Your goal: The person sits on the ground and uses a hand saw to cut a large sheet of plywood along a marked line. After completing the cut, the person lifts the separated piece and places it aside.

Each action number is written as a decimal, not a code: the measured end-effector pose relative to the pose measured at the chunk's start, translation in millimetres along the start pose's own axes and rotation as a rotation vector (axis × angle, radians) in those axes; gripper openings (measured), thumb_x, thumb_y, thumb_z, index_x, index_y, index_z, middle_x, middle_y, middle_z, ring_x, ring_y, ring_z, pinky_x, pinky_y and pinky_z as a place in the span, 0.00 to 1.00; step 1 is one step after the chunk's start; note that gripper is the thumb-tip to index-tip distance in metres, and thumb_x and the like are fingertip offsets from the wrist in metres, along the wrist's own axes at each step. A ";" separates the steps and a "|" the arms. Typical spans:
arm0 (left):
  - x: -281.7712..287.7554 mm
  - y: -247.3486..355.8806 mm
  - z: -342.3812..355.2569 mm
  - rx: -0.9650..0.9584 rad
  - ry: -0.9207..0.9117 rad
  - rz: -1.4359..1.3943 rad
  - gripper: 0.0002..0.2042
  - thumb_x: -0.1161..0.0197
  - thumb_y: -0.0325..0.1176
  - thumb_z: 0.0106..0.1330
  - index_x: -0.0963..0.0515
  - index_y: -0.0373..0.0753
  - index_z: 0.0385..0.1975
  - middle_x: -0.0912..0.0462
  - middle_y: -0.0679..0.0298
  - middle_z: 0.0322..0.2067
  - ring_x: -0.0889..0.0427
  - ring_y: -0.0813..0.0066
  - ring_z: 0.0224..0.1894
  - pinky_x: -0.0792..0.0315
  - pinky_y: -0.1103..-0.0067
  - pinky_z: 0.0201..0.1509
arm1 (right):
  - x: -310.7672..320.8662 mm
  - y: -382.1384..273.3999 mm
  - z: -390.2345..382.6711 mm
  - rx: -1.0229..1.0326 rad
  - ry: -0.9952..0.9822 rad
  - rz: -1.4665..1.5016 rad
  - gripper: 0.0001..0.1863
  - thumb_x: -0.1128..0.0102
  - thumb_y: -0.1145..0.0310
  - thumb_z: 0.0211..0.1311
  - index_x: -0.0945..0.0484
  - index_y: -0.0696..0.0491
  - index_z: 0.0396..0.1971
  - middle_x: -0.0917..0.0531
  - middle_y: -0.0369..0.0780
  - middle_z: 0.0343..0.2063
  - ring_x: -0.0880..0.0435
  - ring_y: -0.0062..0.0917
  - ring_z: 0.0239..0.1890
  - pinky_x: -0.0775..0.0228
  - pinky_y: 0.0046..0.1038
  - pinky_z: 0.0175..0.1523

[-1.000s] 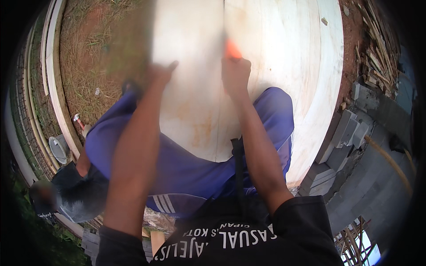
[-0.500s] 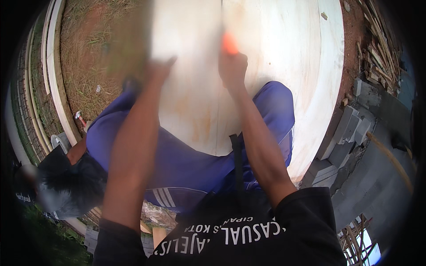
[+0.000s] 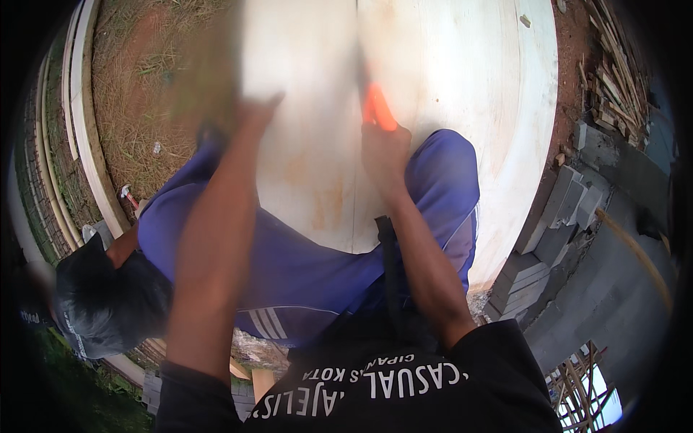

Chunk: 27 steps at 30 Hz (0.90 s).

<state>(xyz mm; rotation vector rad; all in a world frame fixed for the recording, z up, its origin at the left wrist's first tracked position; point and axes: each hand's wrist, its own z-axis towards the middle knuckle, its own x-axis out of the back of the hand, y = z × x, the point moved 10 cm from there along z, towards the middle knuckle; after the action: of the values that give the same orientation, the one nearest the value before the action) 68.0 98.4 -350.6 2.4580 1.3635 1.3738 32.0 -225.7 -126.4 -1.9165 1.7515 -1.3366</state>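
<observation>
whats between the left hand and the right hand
In the head view, only pale board lies between the left hand and right hand; that stretch looks bare, though partly blurred.

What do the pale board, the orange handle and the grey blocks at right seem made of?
Pale board: probably plywood, smooth-faced; faint grain-like streaks and brownish stains show.
Orange handle: likely plastic, judging by its vivid colour, though blur hides its finish.
Grey blocks: apparently concrete, matt, with square edges and a uniform grey.
</observation>
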 end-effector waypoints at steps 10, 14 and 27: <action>9.8 37.2 -7.7 -0.007 0.033 0.058 0.58 0.23 0.64 0.53 0.40 0.10 0.61 0.26 0.29 0.58 0.20 0.44 0.60 0.20 0.62 0.56 | -16.1 -21.1 58.5 0.148 0.016 -0.004 0.12 0.43 0.74 0.58 0.31 0.61 0.18 0.29 0.37 0.12 0.34 0.21 0.16 0.38 0.34 0.25; 2.4 17.9 -8.0 -0.006 -0.013 0.059 0.59 0.23 0.65 0.52 0.41 0.10 0.61 0.26 0.30 0.58 0.20 0.44 0.60 0.21 0.62 0.58 | 2.9 8.5 4.4 0.115 0.003 0.069 0.11 0.43 0.75 0.58 0.30 0.63 0.19 0.30 0.36 0.12 0.34 0.17 0.18 0.39 0.32 0.25; -9.3 14.3 0.6 -0.026 -0.059 -0.008 0.58 0.23 0.63 0.54 0.41 0.10 0.62 0.26 0.31 0.59 0.22 0.43 0.62 0.24 0.63 0.61 | -8.0 -4.9 36.3 0.179 0.014 -0.068 0.12 0.42 0.73 0.58 0.31 0.63 0.19 0.28 0.38 0.12 0.32 0.21 0.17 0.37 0.33 0.26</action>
<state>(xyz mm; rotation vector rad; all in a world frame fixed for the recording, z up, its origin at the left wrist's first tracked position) 76.0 83.4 -351.7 2.4534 1.3335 1.2977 62.6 -231.8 -147.1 -1.8872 1.5283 -1.4787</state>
